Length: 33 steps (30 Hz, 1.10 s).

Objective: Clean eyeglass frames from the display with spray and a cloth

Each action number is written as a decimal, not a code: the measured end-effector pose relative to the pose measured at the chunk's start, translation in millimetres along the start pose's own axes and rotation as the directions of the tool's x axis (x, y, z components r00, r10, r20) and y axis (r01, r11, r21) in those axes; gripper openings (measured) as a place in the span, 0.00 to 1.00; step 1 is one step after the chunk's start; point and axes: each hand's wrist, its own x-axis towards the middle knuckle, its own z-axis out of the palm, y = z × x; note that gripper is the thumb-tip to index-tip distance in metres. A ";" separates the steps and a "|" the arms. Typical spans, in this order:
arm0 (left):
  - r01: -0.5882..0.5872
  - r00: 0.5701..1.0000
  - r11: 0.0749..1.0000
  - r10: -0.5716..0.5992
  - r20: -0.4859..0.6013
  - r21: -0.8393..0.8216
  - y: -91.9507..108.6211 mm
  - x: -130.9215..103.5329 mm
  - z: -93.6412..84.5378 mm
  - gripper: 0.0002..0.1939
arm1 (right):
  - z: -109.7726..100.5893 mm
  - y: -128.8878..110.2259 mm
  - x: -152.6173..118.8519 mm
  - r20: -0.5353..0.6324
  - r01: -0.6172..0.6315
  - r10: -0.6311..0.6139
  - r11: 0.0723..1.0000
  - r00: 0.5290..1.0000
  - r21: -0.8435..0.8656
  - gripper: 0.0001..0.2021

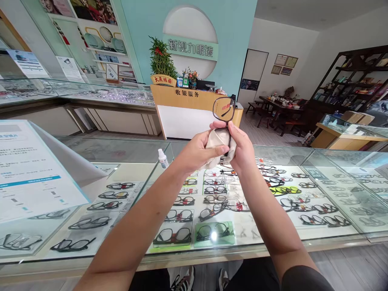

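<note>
Both of my hands are raised above a glass display case, together around one pair of eyeglasses [223,108]. The dark-rimmed frame is turned upright, its upper lens free and bearing a red-and-orange sticker. Around the lower lens is a cream cloth [214,139]. My left hand [201,147] is closed on the cloth, thumb pressing it against the lower lens. My right hand [242,143] grips the eyeglasses near the bridge with its thumb and fingers, with part of the cloth under its palm. Some fingers of both hands are hidden behind the cloth.
Rows of eyeglasses [215,190] lie inside the glass display case [306,155] below. A small white bottle [163,158] stands on its top, left of my hands. A folded sign [33,173] takes up the left side. Beyond is a wooden counter [194,97] with plants.
</note>
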 end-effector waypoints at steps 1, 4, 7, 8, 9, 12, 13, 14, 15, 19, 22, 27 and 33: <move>0.002 1.000 1.000 -0.002 -0.005 0.003 -0.2 0.1 0.7 0.23 | 0.1 0.0 0.4 -0.006 -0.001 0.001 1.000 1.000 0.006 0.18; -0.004 1.000 1.000 0.005 -0.022 0.021 0.0 0.1 3.5 0.24 | 0.8 0.8 1.1 -0.027 0.000 0.001 1.000 1.000 0.008 0.19; -0.044 0.997 0.999 0.046 -0.059 0.028 -2.5 1.0 6.7 0.24 | 2.7 3.3 0.6 -0.034 0.017 -0.017 1.000 0.999 0.014 0.19; -0.061 0.995 0.998 0.062 -0.076 0.025 -4.4 1.7 7.6 0.25 | 3.6 4.5 0.2 -0.035 0.021 -0.021 1.000 0.999 0.015 0.19; -0.078 0.992 0.997 0.079 -0.093 0.021 -6.8 2.5 8.6 0.25 | 4.7 5.8 -0.2 -0.036 0.022 -0.021 1.000 0.999 0.016 0.20; -0.129 0.982 0.992 0.125 -0.144 -0.015 -14.5 5.5 12.0 0.25 | 8.1 9.9 -1.4 -0.044 0.016 -0.016 1.000 0.999 0.018 0.20; -0.147 0.976 0.989 0.141 -0.167 -0.028 -16.5 6.2 13.3 0.25 | 9.2 11.1 -1.7 -0.043 0.017 -0.016 1.000 0.999 0.024 0.20; -0.165 0.968 0.986 0.155 -0.195 -0.036 -18.1 6.6 14.9 0.24 | 10.4 12.1 -2.0 -0.041 0.021 -0.019 0.999 0.999 0.033 0.20; -0.179 0.960 0.983 0.166 -0.224 -0.037 -18.9 6.7 16.5 0.23 | 11.4 12.8 -2.4 -0.038 0.024 -0.023 0.999 0.999 0.041 0.20; -0.204 0.929 0.978 0.179 -0.323 -0.044 -17.6 4.5 23.0 0.22 | 15.1 12.1 -4.7 -0.007 0.028 -0.028 0.999 1.000 0.044 0.20; -0.204 0.912 0.977 0.166 -0.376 -0.063 -15.4 2.1 25.8 0.25 | 17.9 9.3 -7.6 0.018 0.038 -0.038 0.999 0.999 0.031 0.20; -0.206 0.894 0.978 0.183 -0.410 -0.012 -13.8 1.2 25.7 0.30 | 18.8 6.6 -9.7 0.033 0.031 -0.031 0.999 0.999 0.008 0.20; -0.088 0.980 0.995 0.078 -0.182 -0.051 -3.1 0.4 9.7 0.31 | 6.6 4.1 -2.5 0.008 0.011 -0.011 1.000 1.000 0.016 0.19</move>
